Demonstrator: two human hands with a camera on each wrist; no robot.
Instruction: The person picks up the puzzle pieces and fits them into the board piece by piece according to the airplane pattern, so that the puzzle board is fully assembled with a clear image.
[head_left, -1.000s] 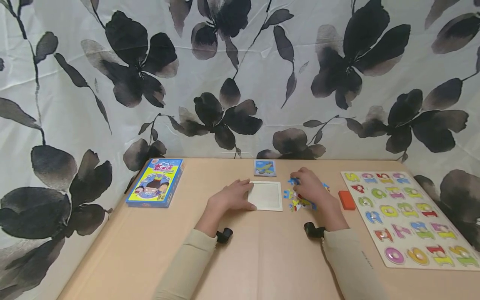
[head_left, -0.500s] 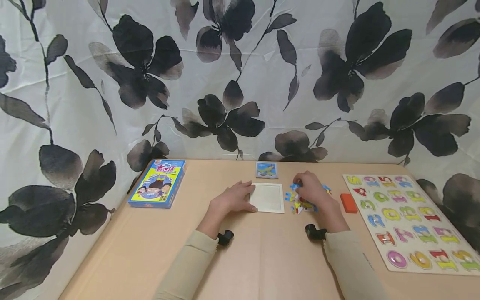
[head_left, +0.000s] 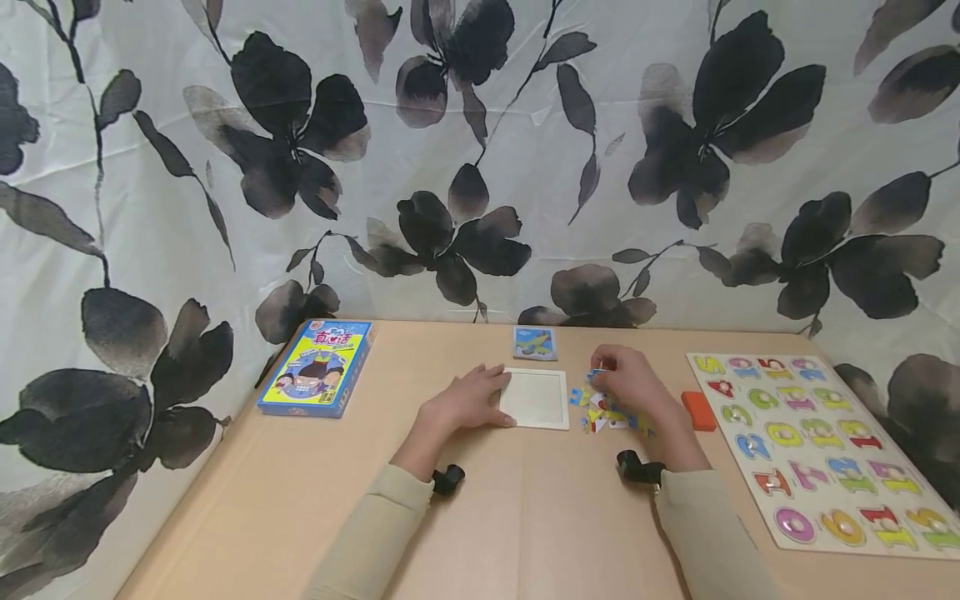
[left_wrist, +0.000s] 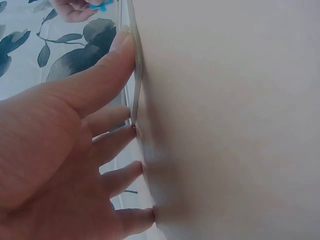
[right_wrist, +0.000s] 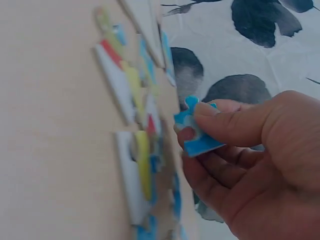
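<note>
In the head view a white puzzle tray (head_left: 536,402) lies flat on the table, with no pieces in it. My left hand (head_left: 467,402) rests at its left side, fingers spread and thumb at the near left corner. The left wrist view shows the thumb (left_wrist: 107,70) against the tray's edge and fingertips on the table. Over a heap of loose jigsaw pieces (head_left: 597,410), my right hand (head_left: 633,383) pinches a blue jigsaw piece (right_wrist: 202,145) between thumb and fingers. Part of the heap is hidden beneath that hand.
Behind the tray lies a small picture card (head_left: 535,342). A blue and yellow box (head_left: 315,371) stands at left. Right of the heap are an orange block (head_left: 699,411) and a large board of knobbed number shapes (head_left: 825,442). A floral curtain (head_left: 555,167) hangs behind the table.
My right hand has shifted slightly right and lifted a little, with the blue jigsaw piece in its fingers. My left hand stays at the tray. The head view has tilted slightly.
</note>
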